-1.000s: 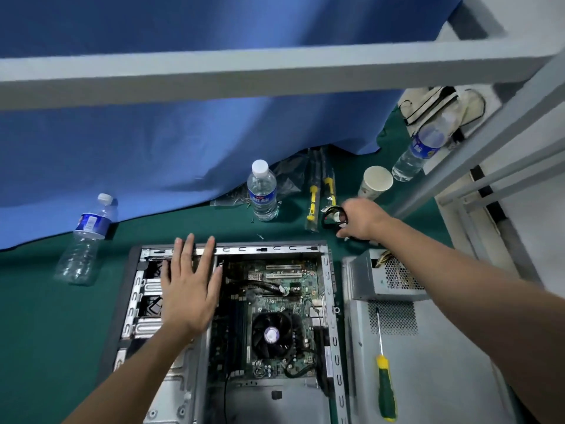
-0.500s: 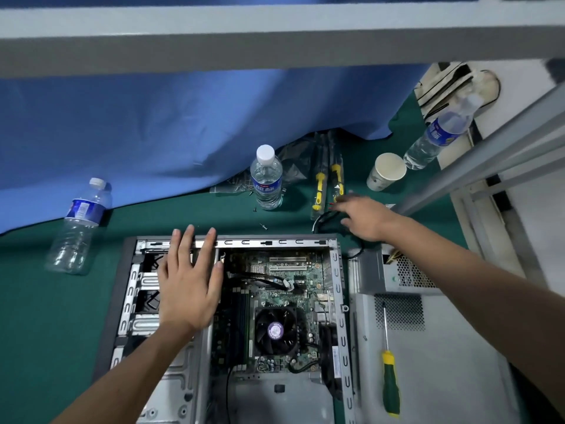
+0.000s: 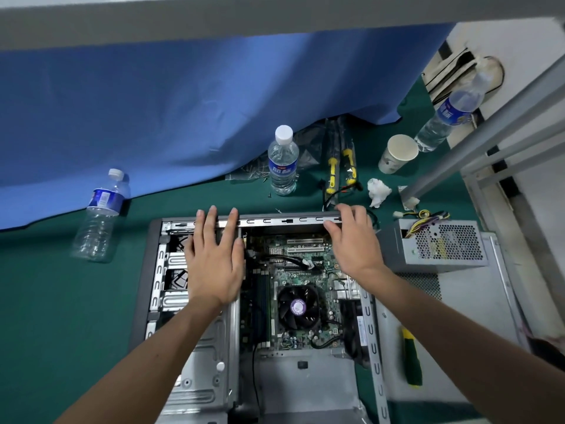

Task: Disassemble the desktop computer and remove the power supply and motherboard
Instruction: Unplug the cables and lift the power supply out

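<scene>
A green-covered table [image 3: 61,301] backed by a blue cloth [image 3: 183,117] carried the opened computer case [image 3: 153,270] at the centre, its motherboard [image 3: 293,264] not yet lifted out, while the power supply [image 3: 440,243] already sat outside at about three o'clock, on the detached side panel [image 3: 458,332]. The left hand [image 3: 214,264] lay flat with fingers spread over the drive bays, and the right hand [image 3: 351,240] curled its grip over the case's far rim at twelve o'clock (probably to steady or shift the chassis). A green-handled screwdriver [image 3: 411,359] waited at four o'clock, handy for the board's screws.

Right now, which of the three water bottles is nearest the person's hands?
The middle bottle, standing white-capped just beyond the computer case. The other two sit far off at the left and right edges.
</scene>
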A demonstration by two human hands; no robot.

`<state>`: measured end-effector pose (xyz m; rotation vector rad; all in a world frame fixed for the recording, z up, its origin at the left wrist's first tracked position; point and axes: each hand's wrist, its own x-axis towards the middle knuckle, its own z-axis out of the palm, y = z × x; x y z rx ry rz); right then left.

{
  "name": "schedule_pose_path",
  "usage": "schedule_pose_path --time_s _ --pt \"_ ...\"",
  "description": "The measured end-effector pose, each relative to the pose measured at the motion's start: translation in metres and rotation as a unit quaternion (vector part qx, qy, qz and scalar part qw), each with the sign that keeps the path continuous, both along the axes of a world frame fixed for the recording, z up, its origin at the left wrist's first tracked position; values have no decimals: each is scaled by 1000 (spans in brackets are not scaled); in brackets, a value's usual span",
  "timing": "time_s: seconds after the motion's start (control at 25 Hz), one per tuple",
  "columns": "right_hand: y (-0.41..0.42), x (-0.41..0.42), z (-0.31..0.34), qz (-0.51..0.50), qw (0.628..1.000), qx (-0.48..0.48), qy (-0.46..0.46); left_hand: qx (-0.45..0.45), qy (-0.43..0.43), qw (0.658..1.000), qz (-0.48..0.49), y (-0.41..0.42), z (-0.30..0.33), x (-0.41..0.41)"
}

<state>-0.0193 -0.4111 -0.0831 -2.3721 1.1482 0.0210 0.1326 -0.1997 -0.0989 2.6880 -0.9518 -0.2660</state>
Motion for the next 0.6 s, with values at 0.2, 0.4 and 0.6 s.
schedule_pose_path --time_s 0.2,0.4,0.6 --pt "2 1 -4 -2 1000 -15 6 -25 22 999 -14 4 3 2" --pt "3 1 -1 1 1000 -27 13 5 7 997 -83 35 5 -9" --pt "1 2 -3 -10 1000 -16 8 25 -22 997 -72 36 4 -17"
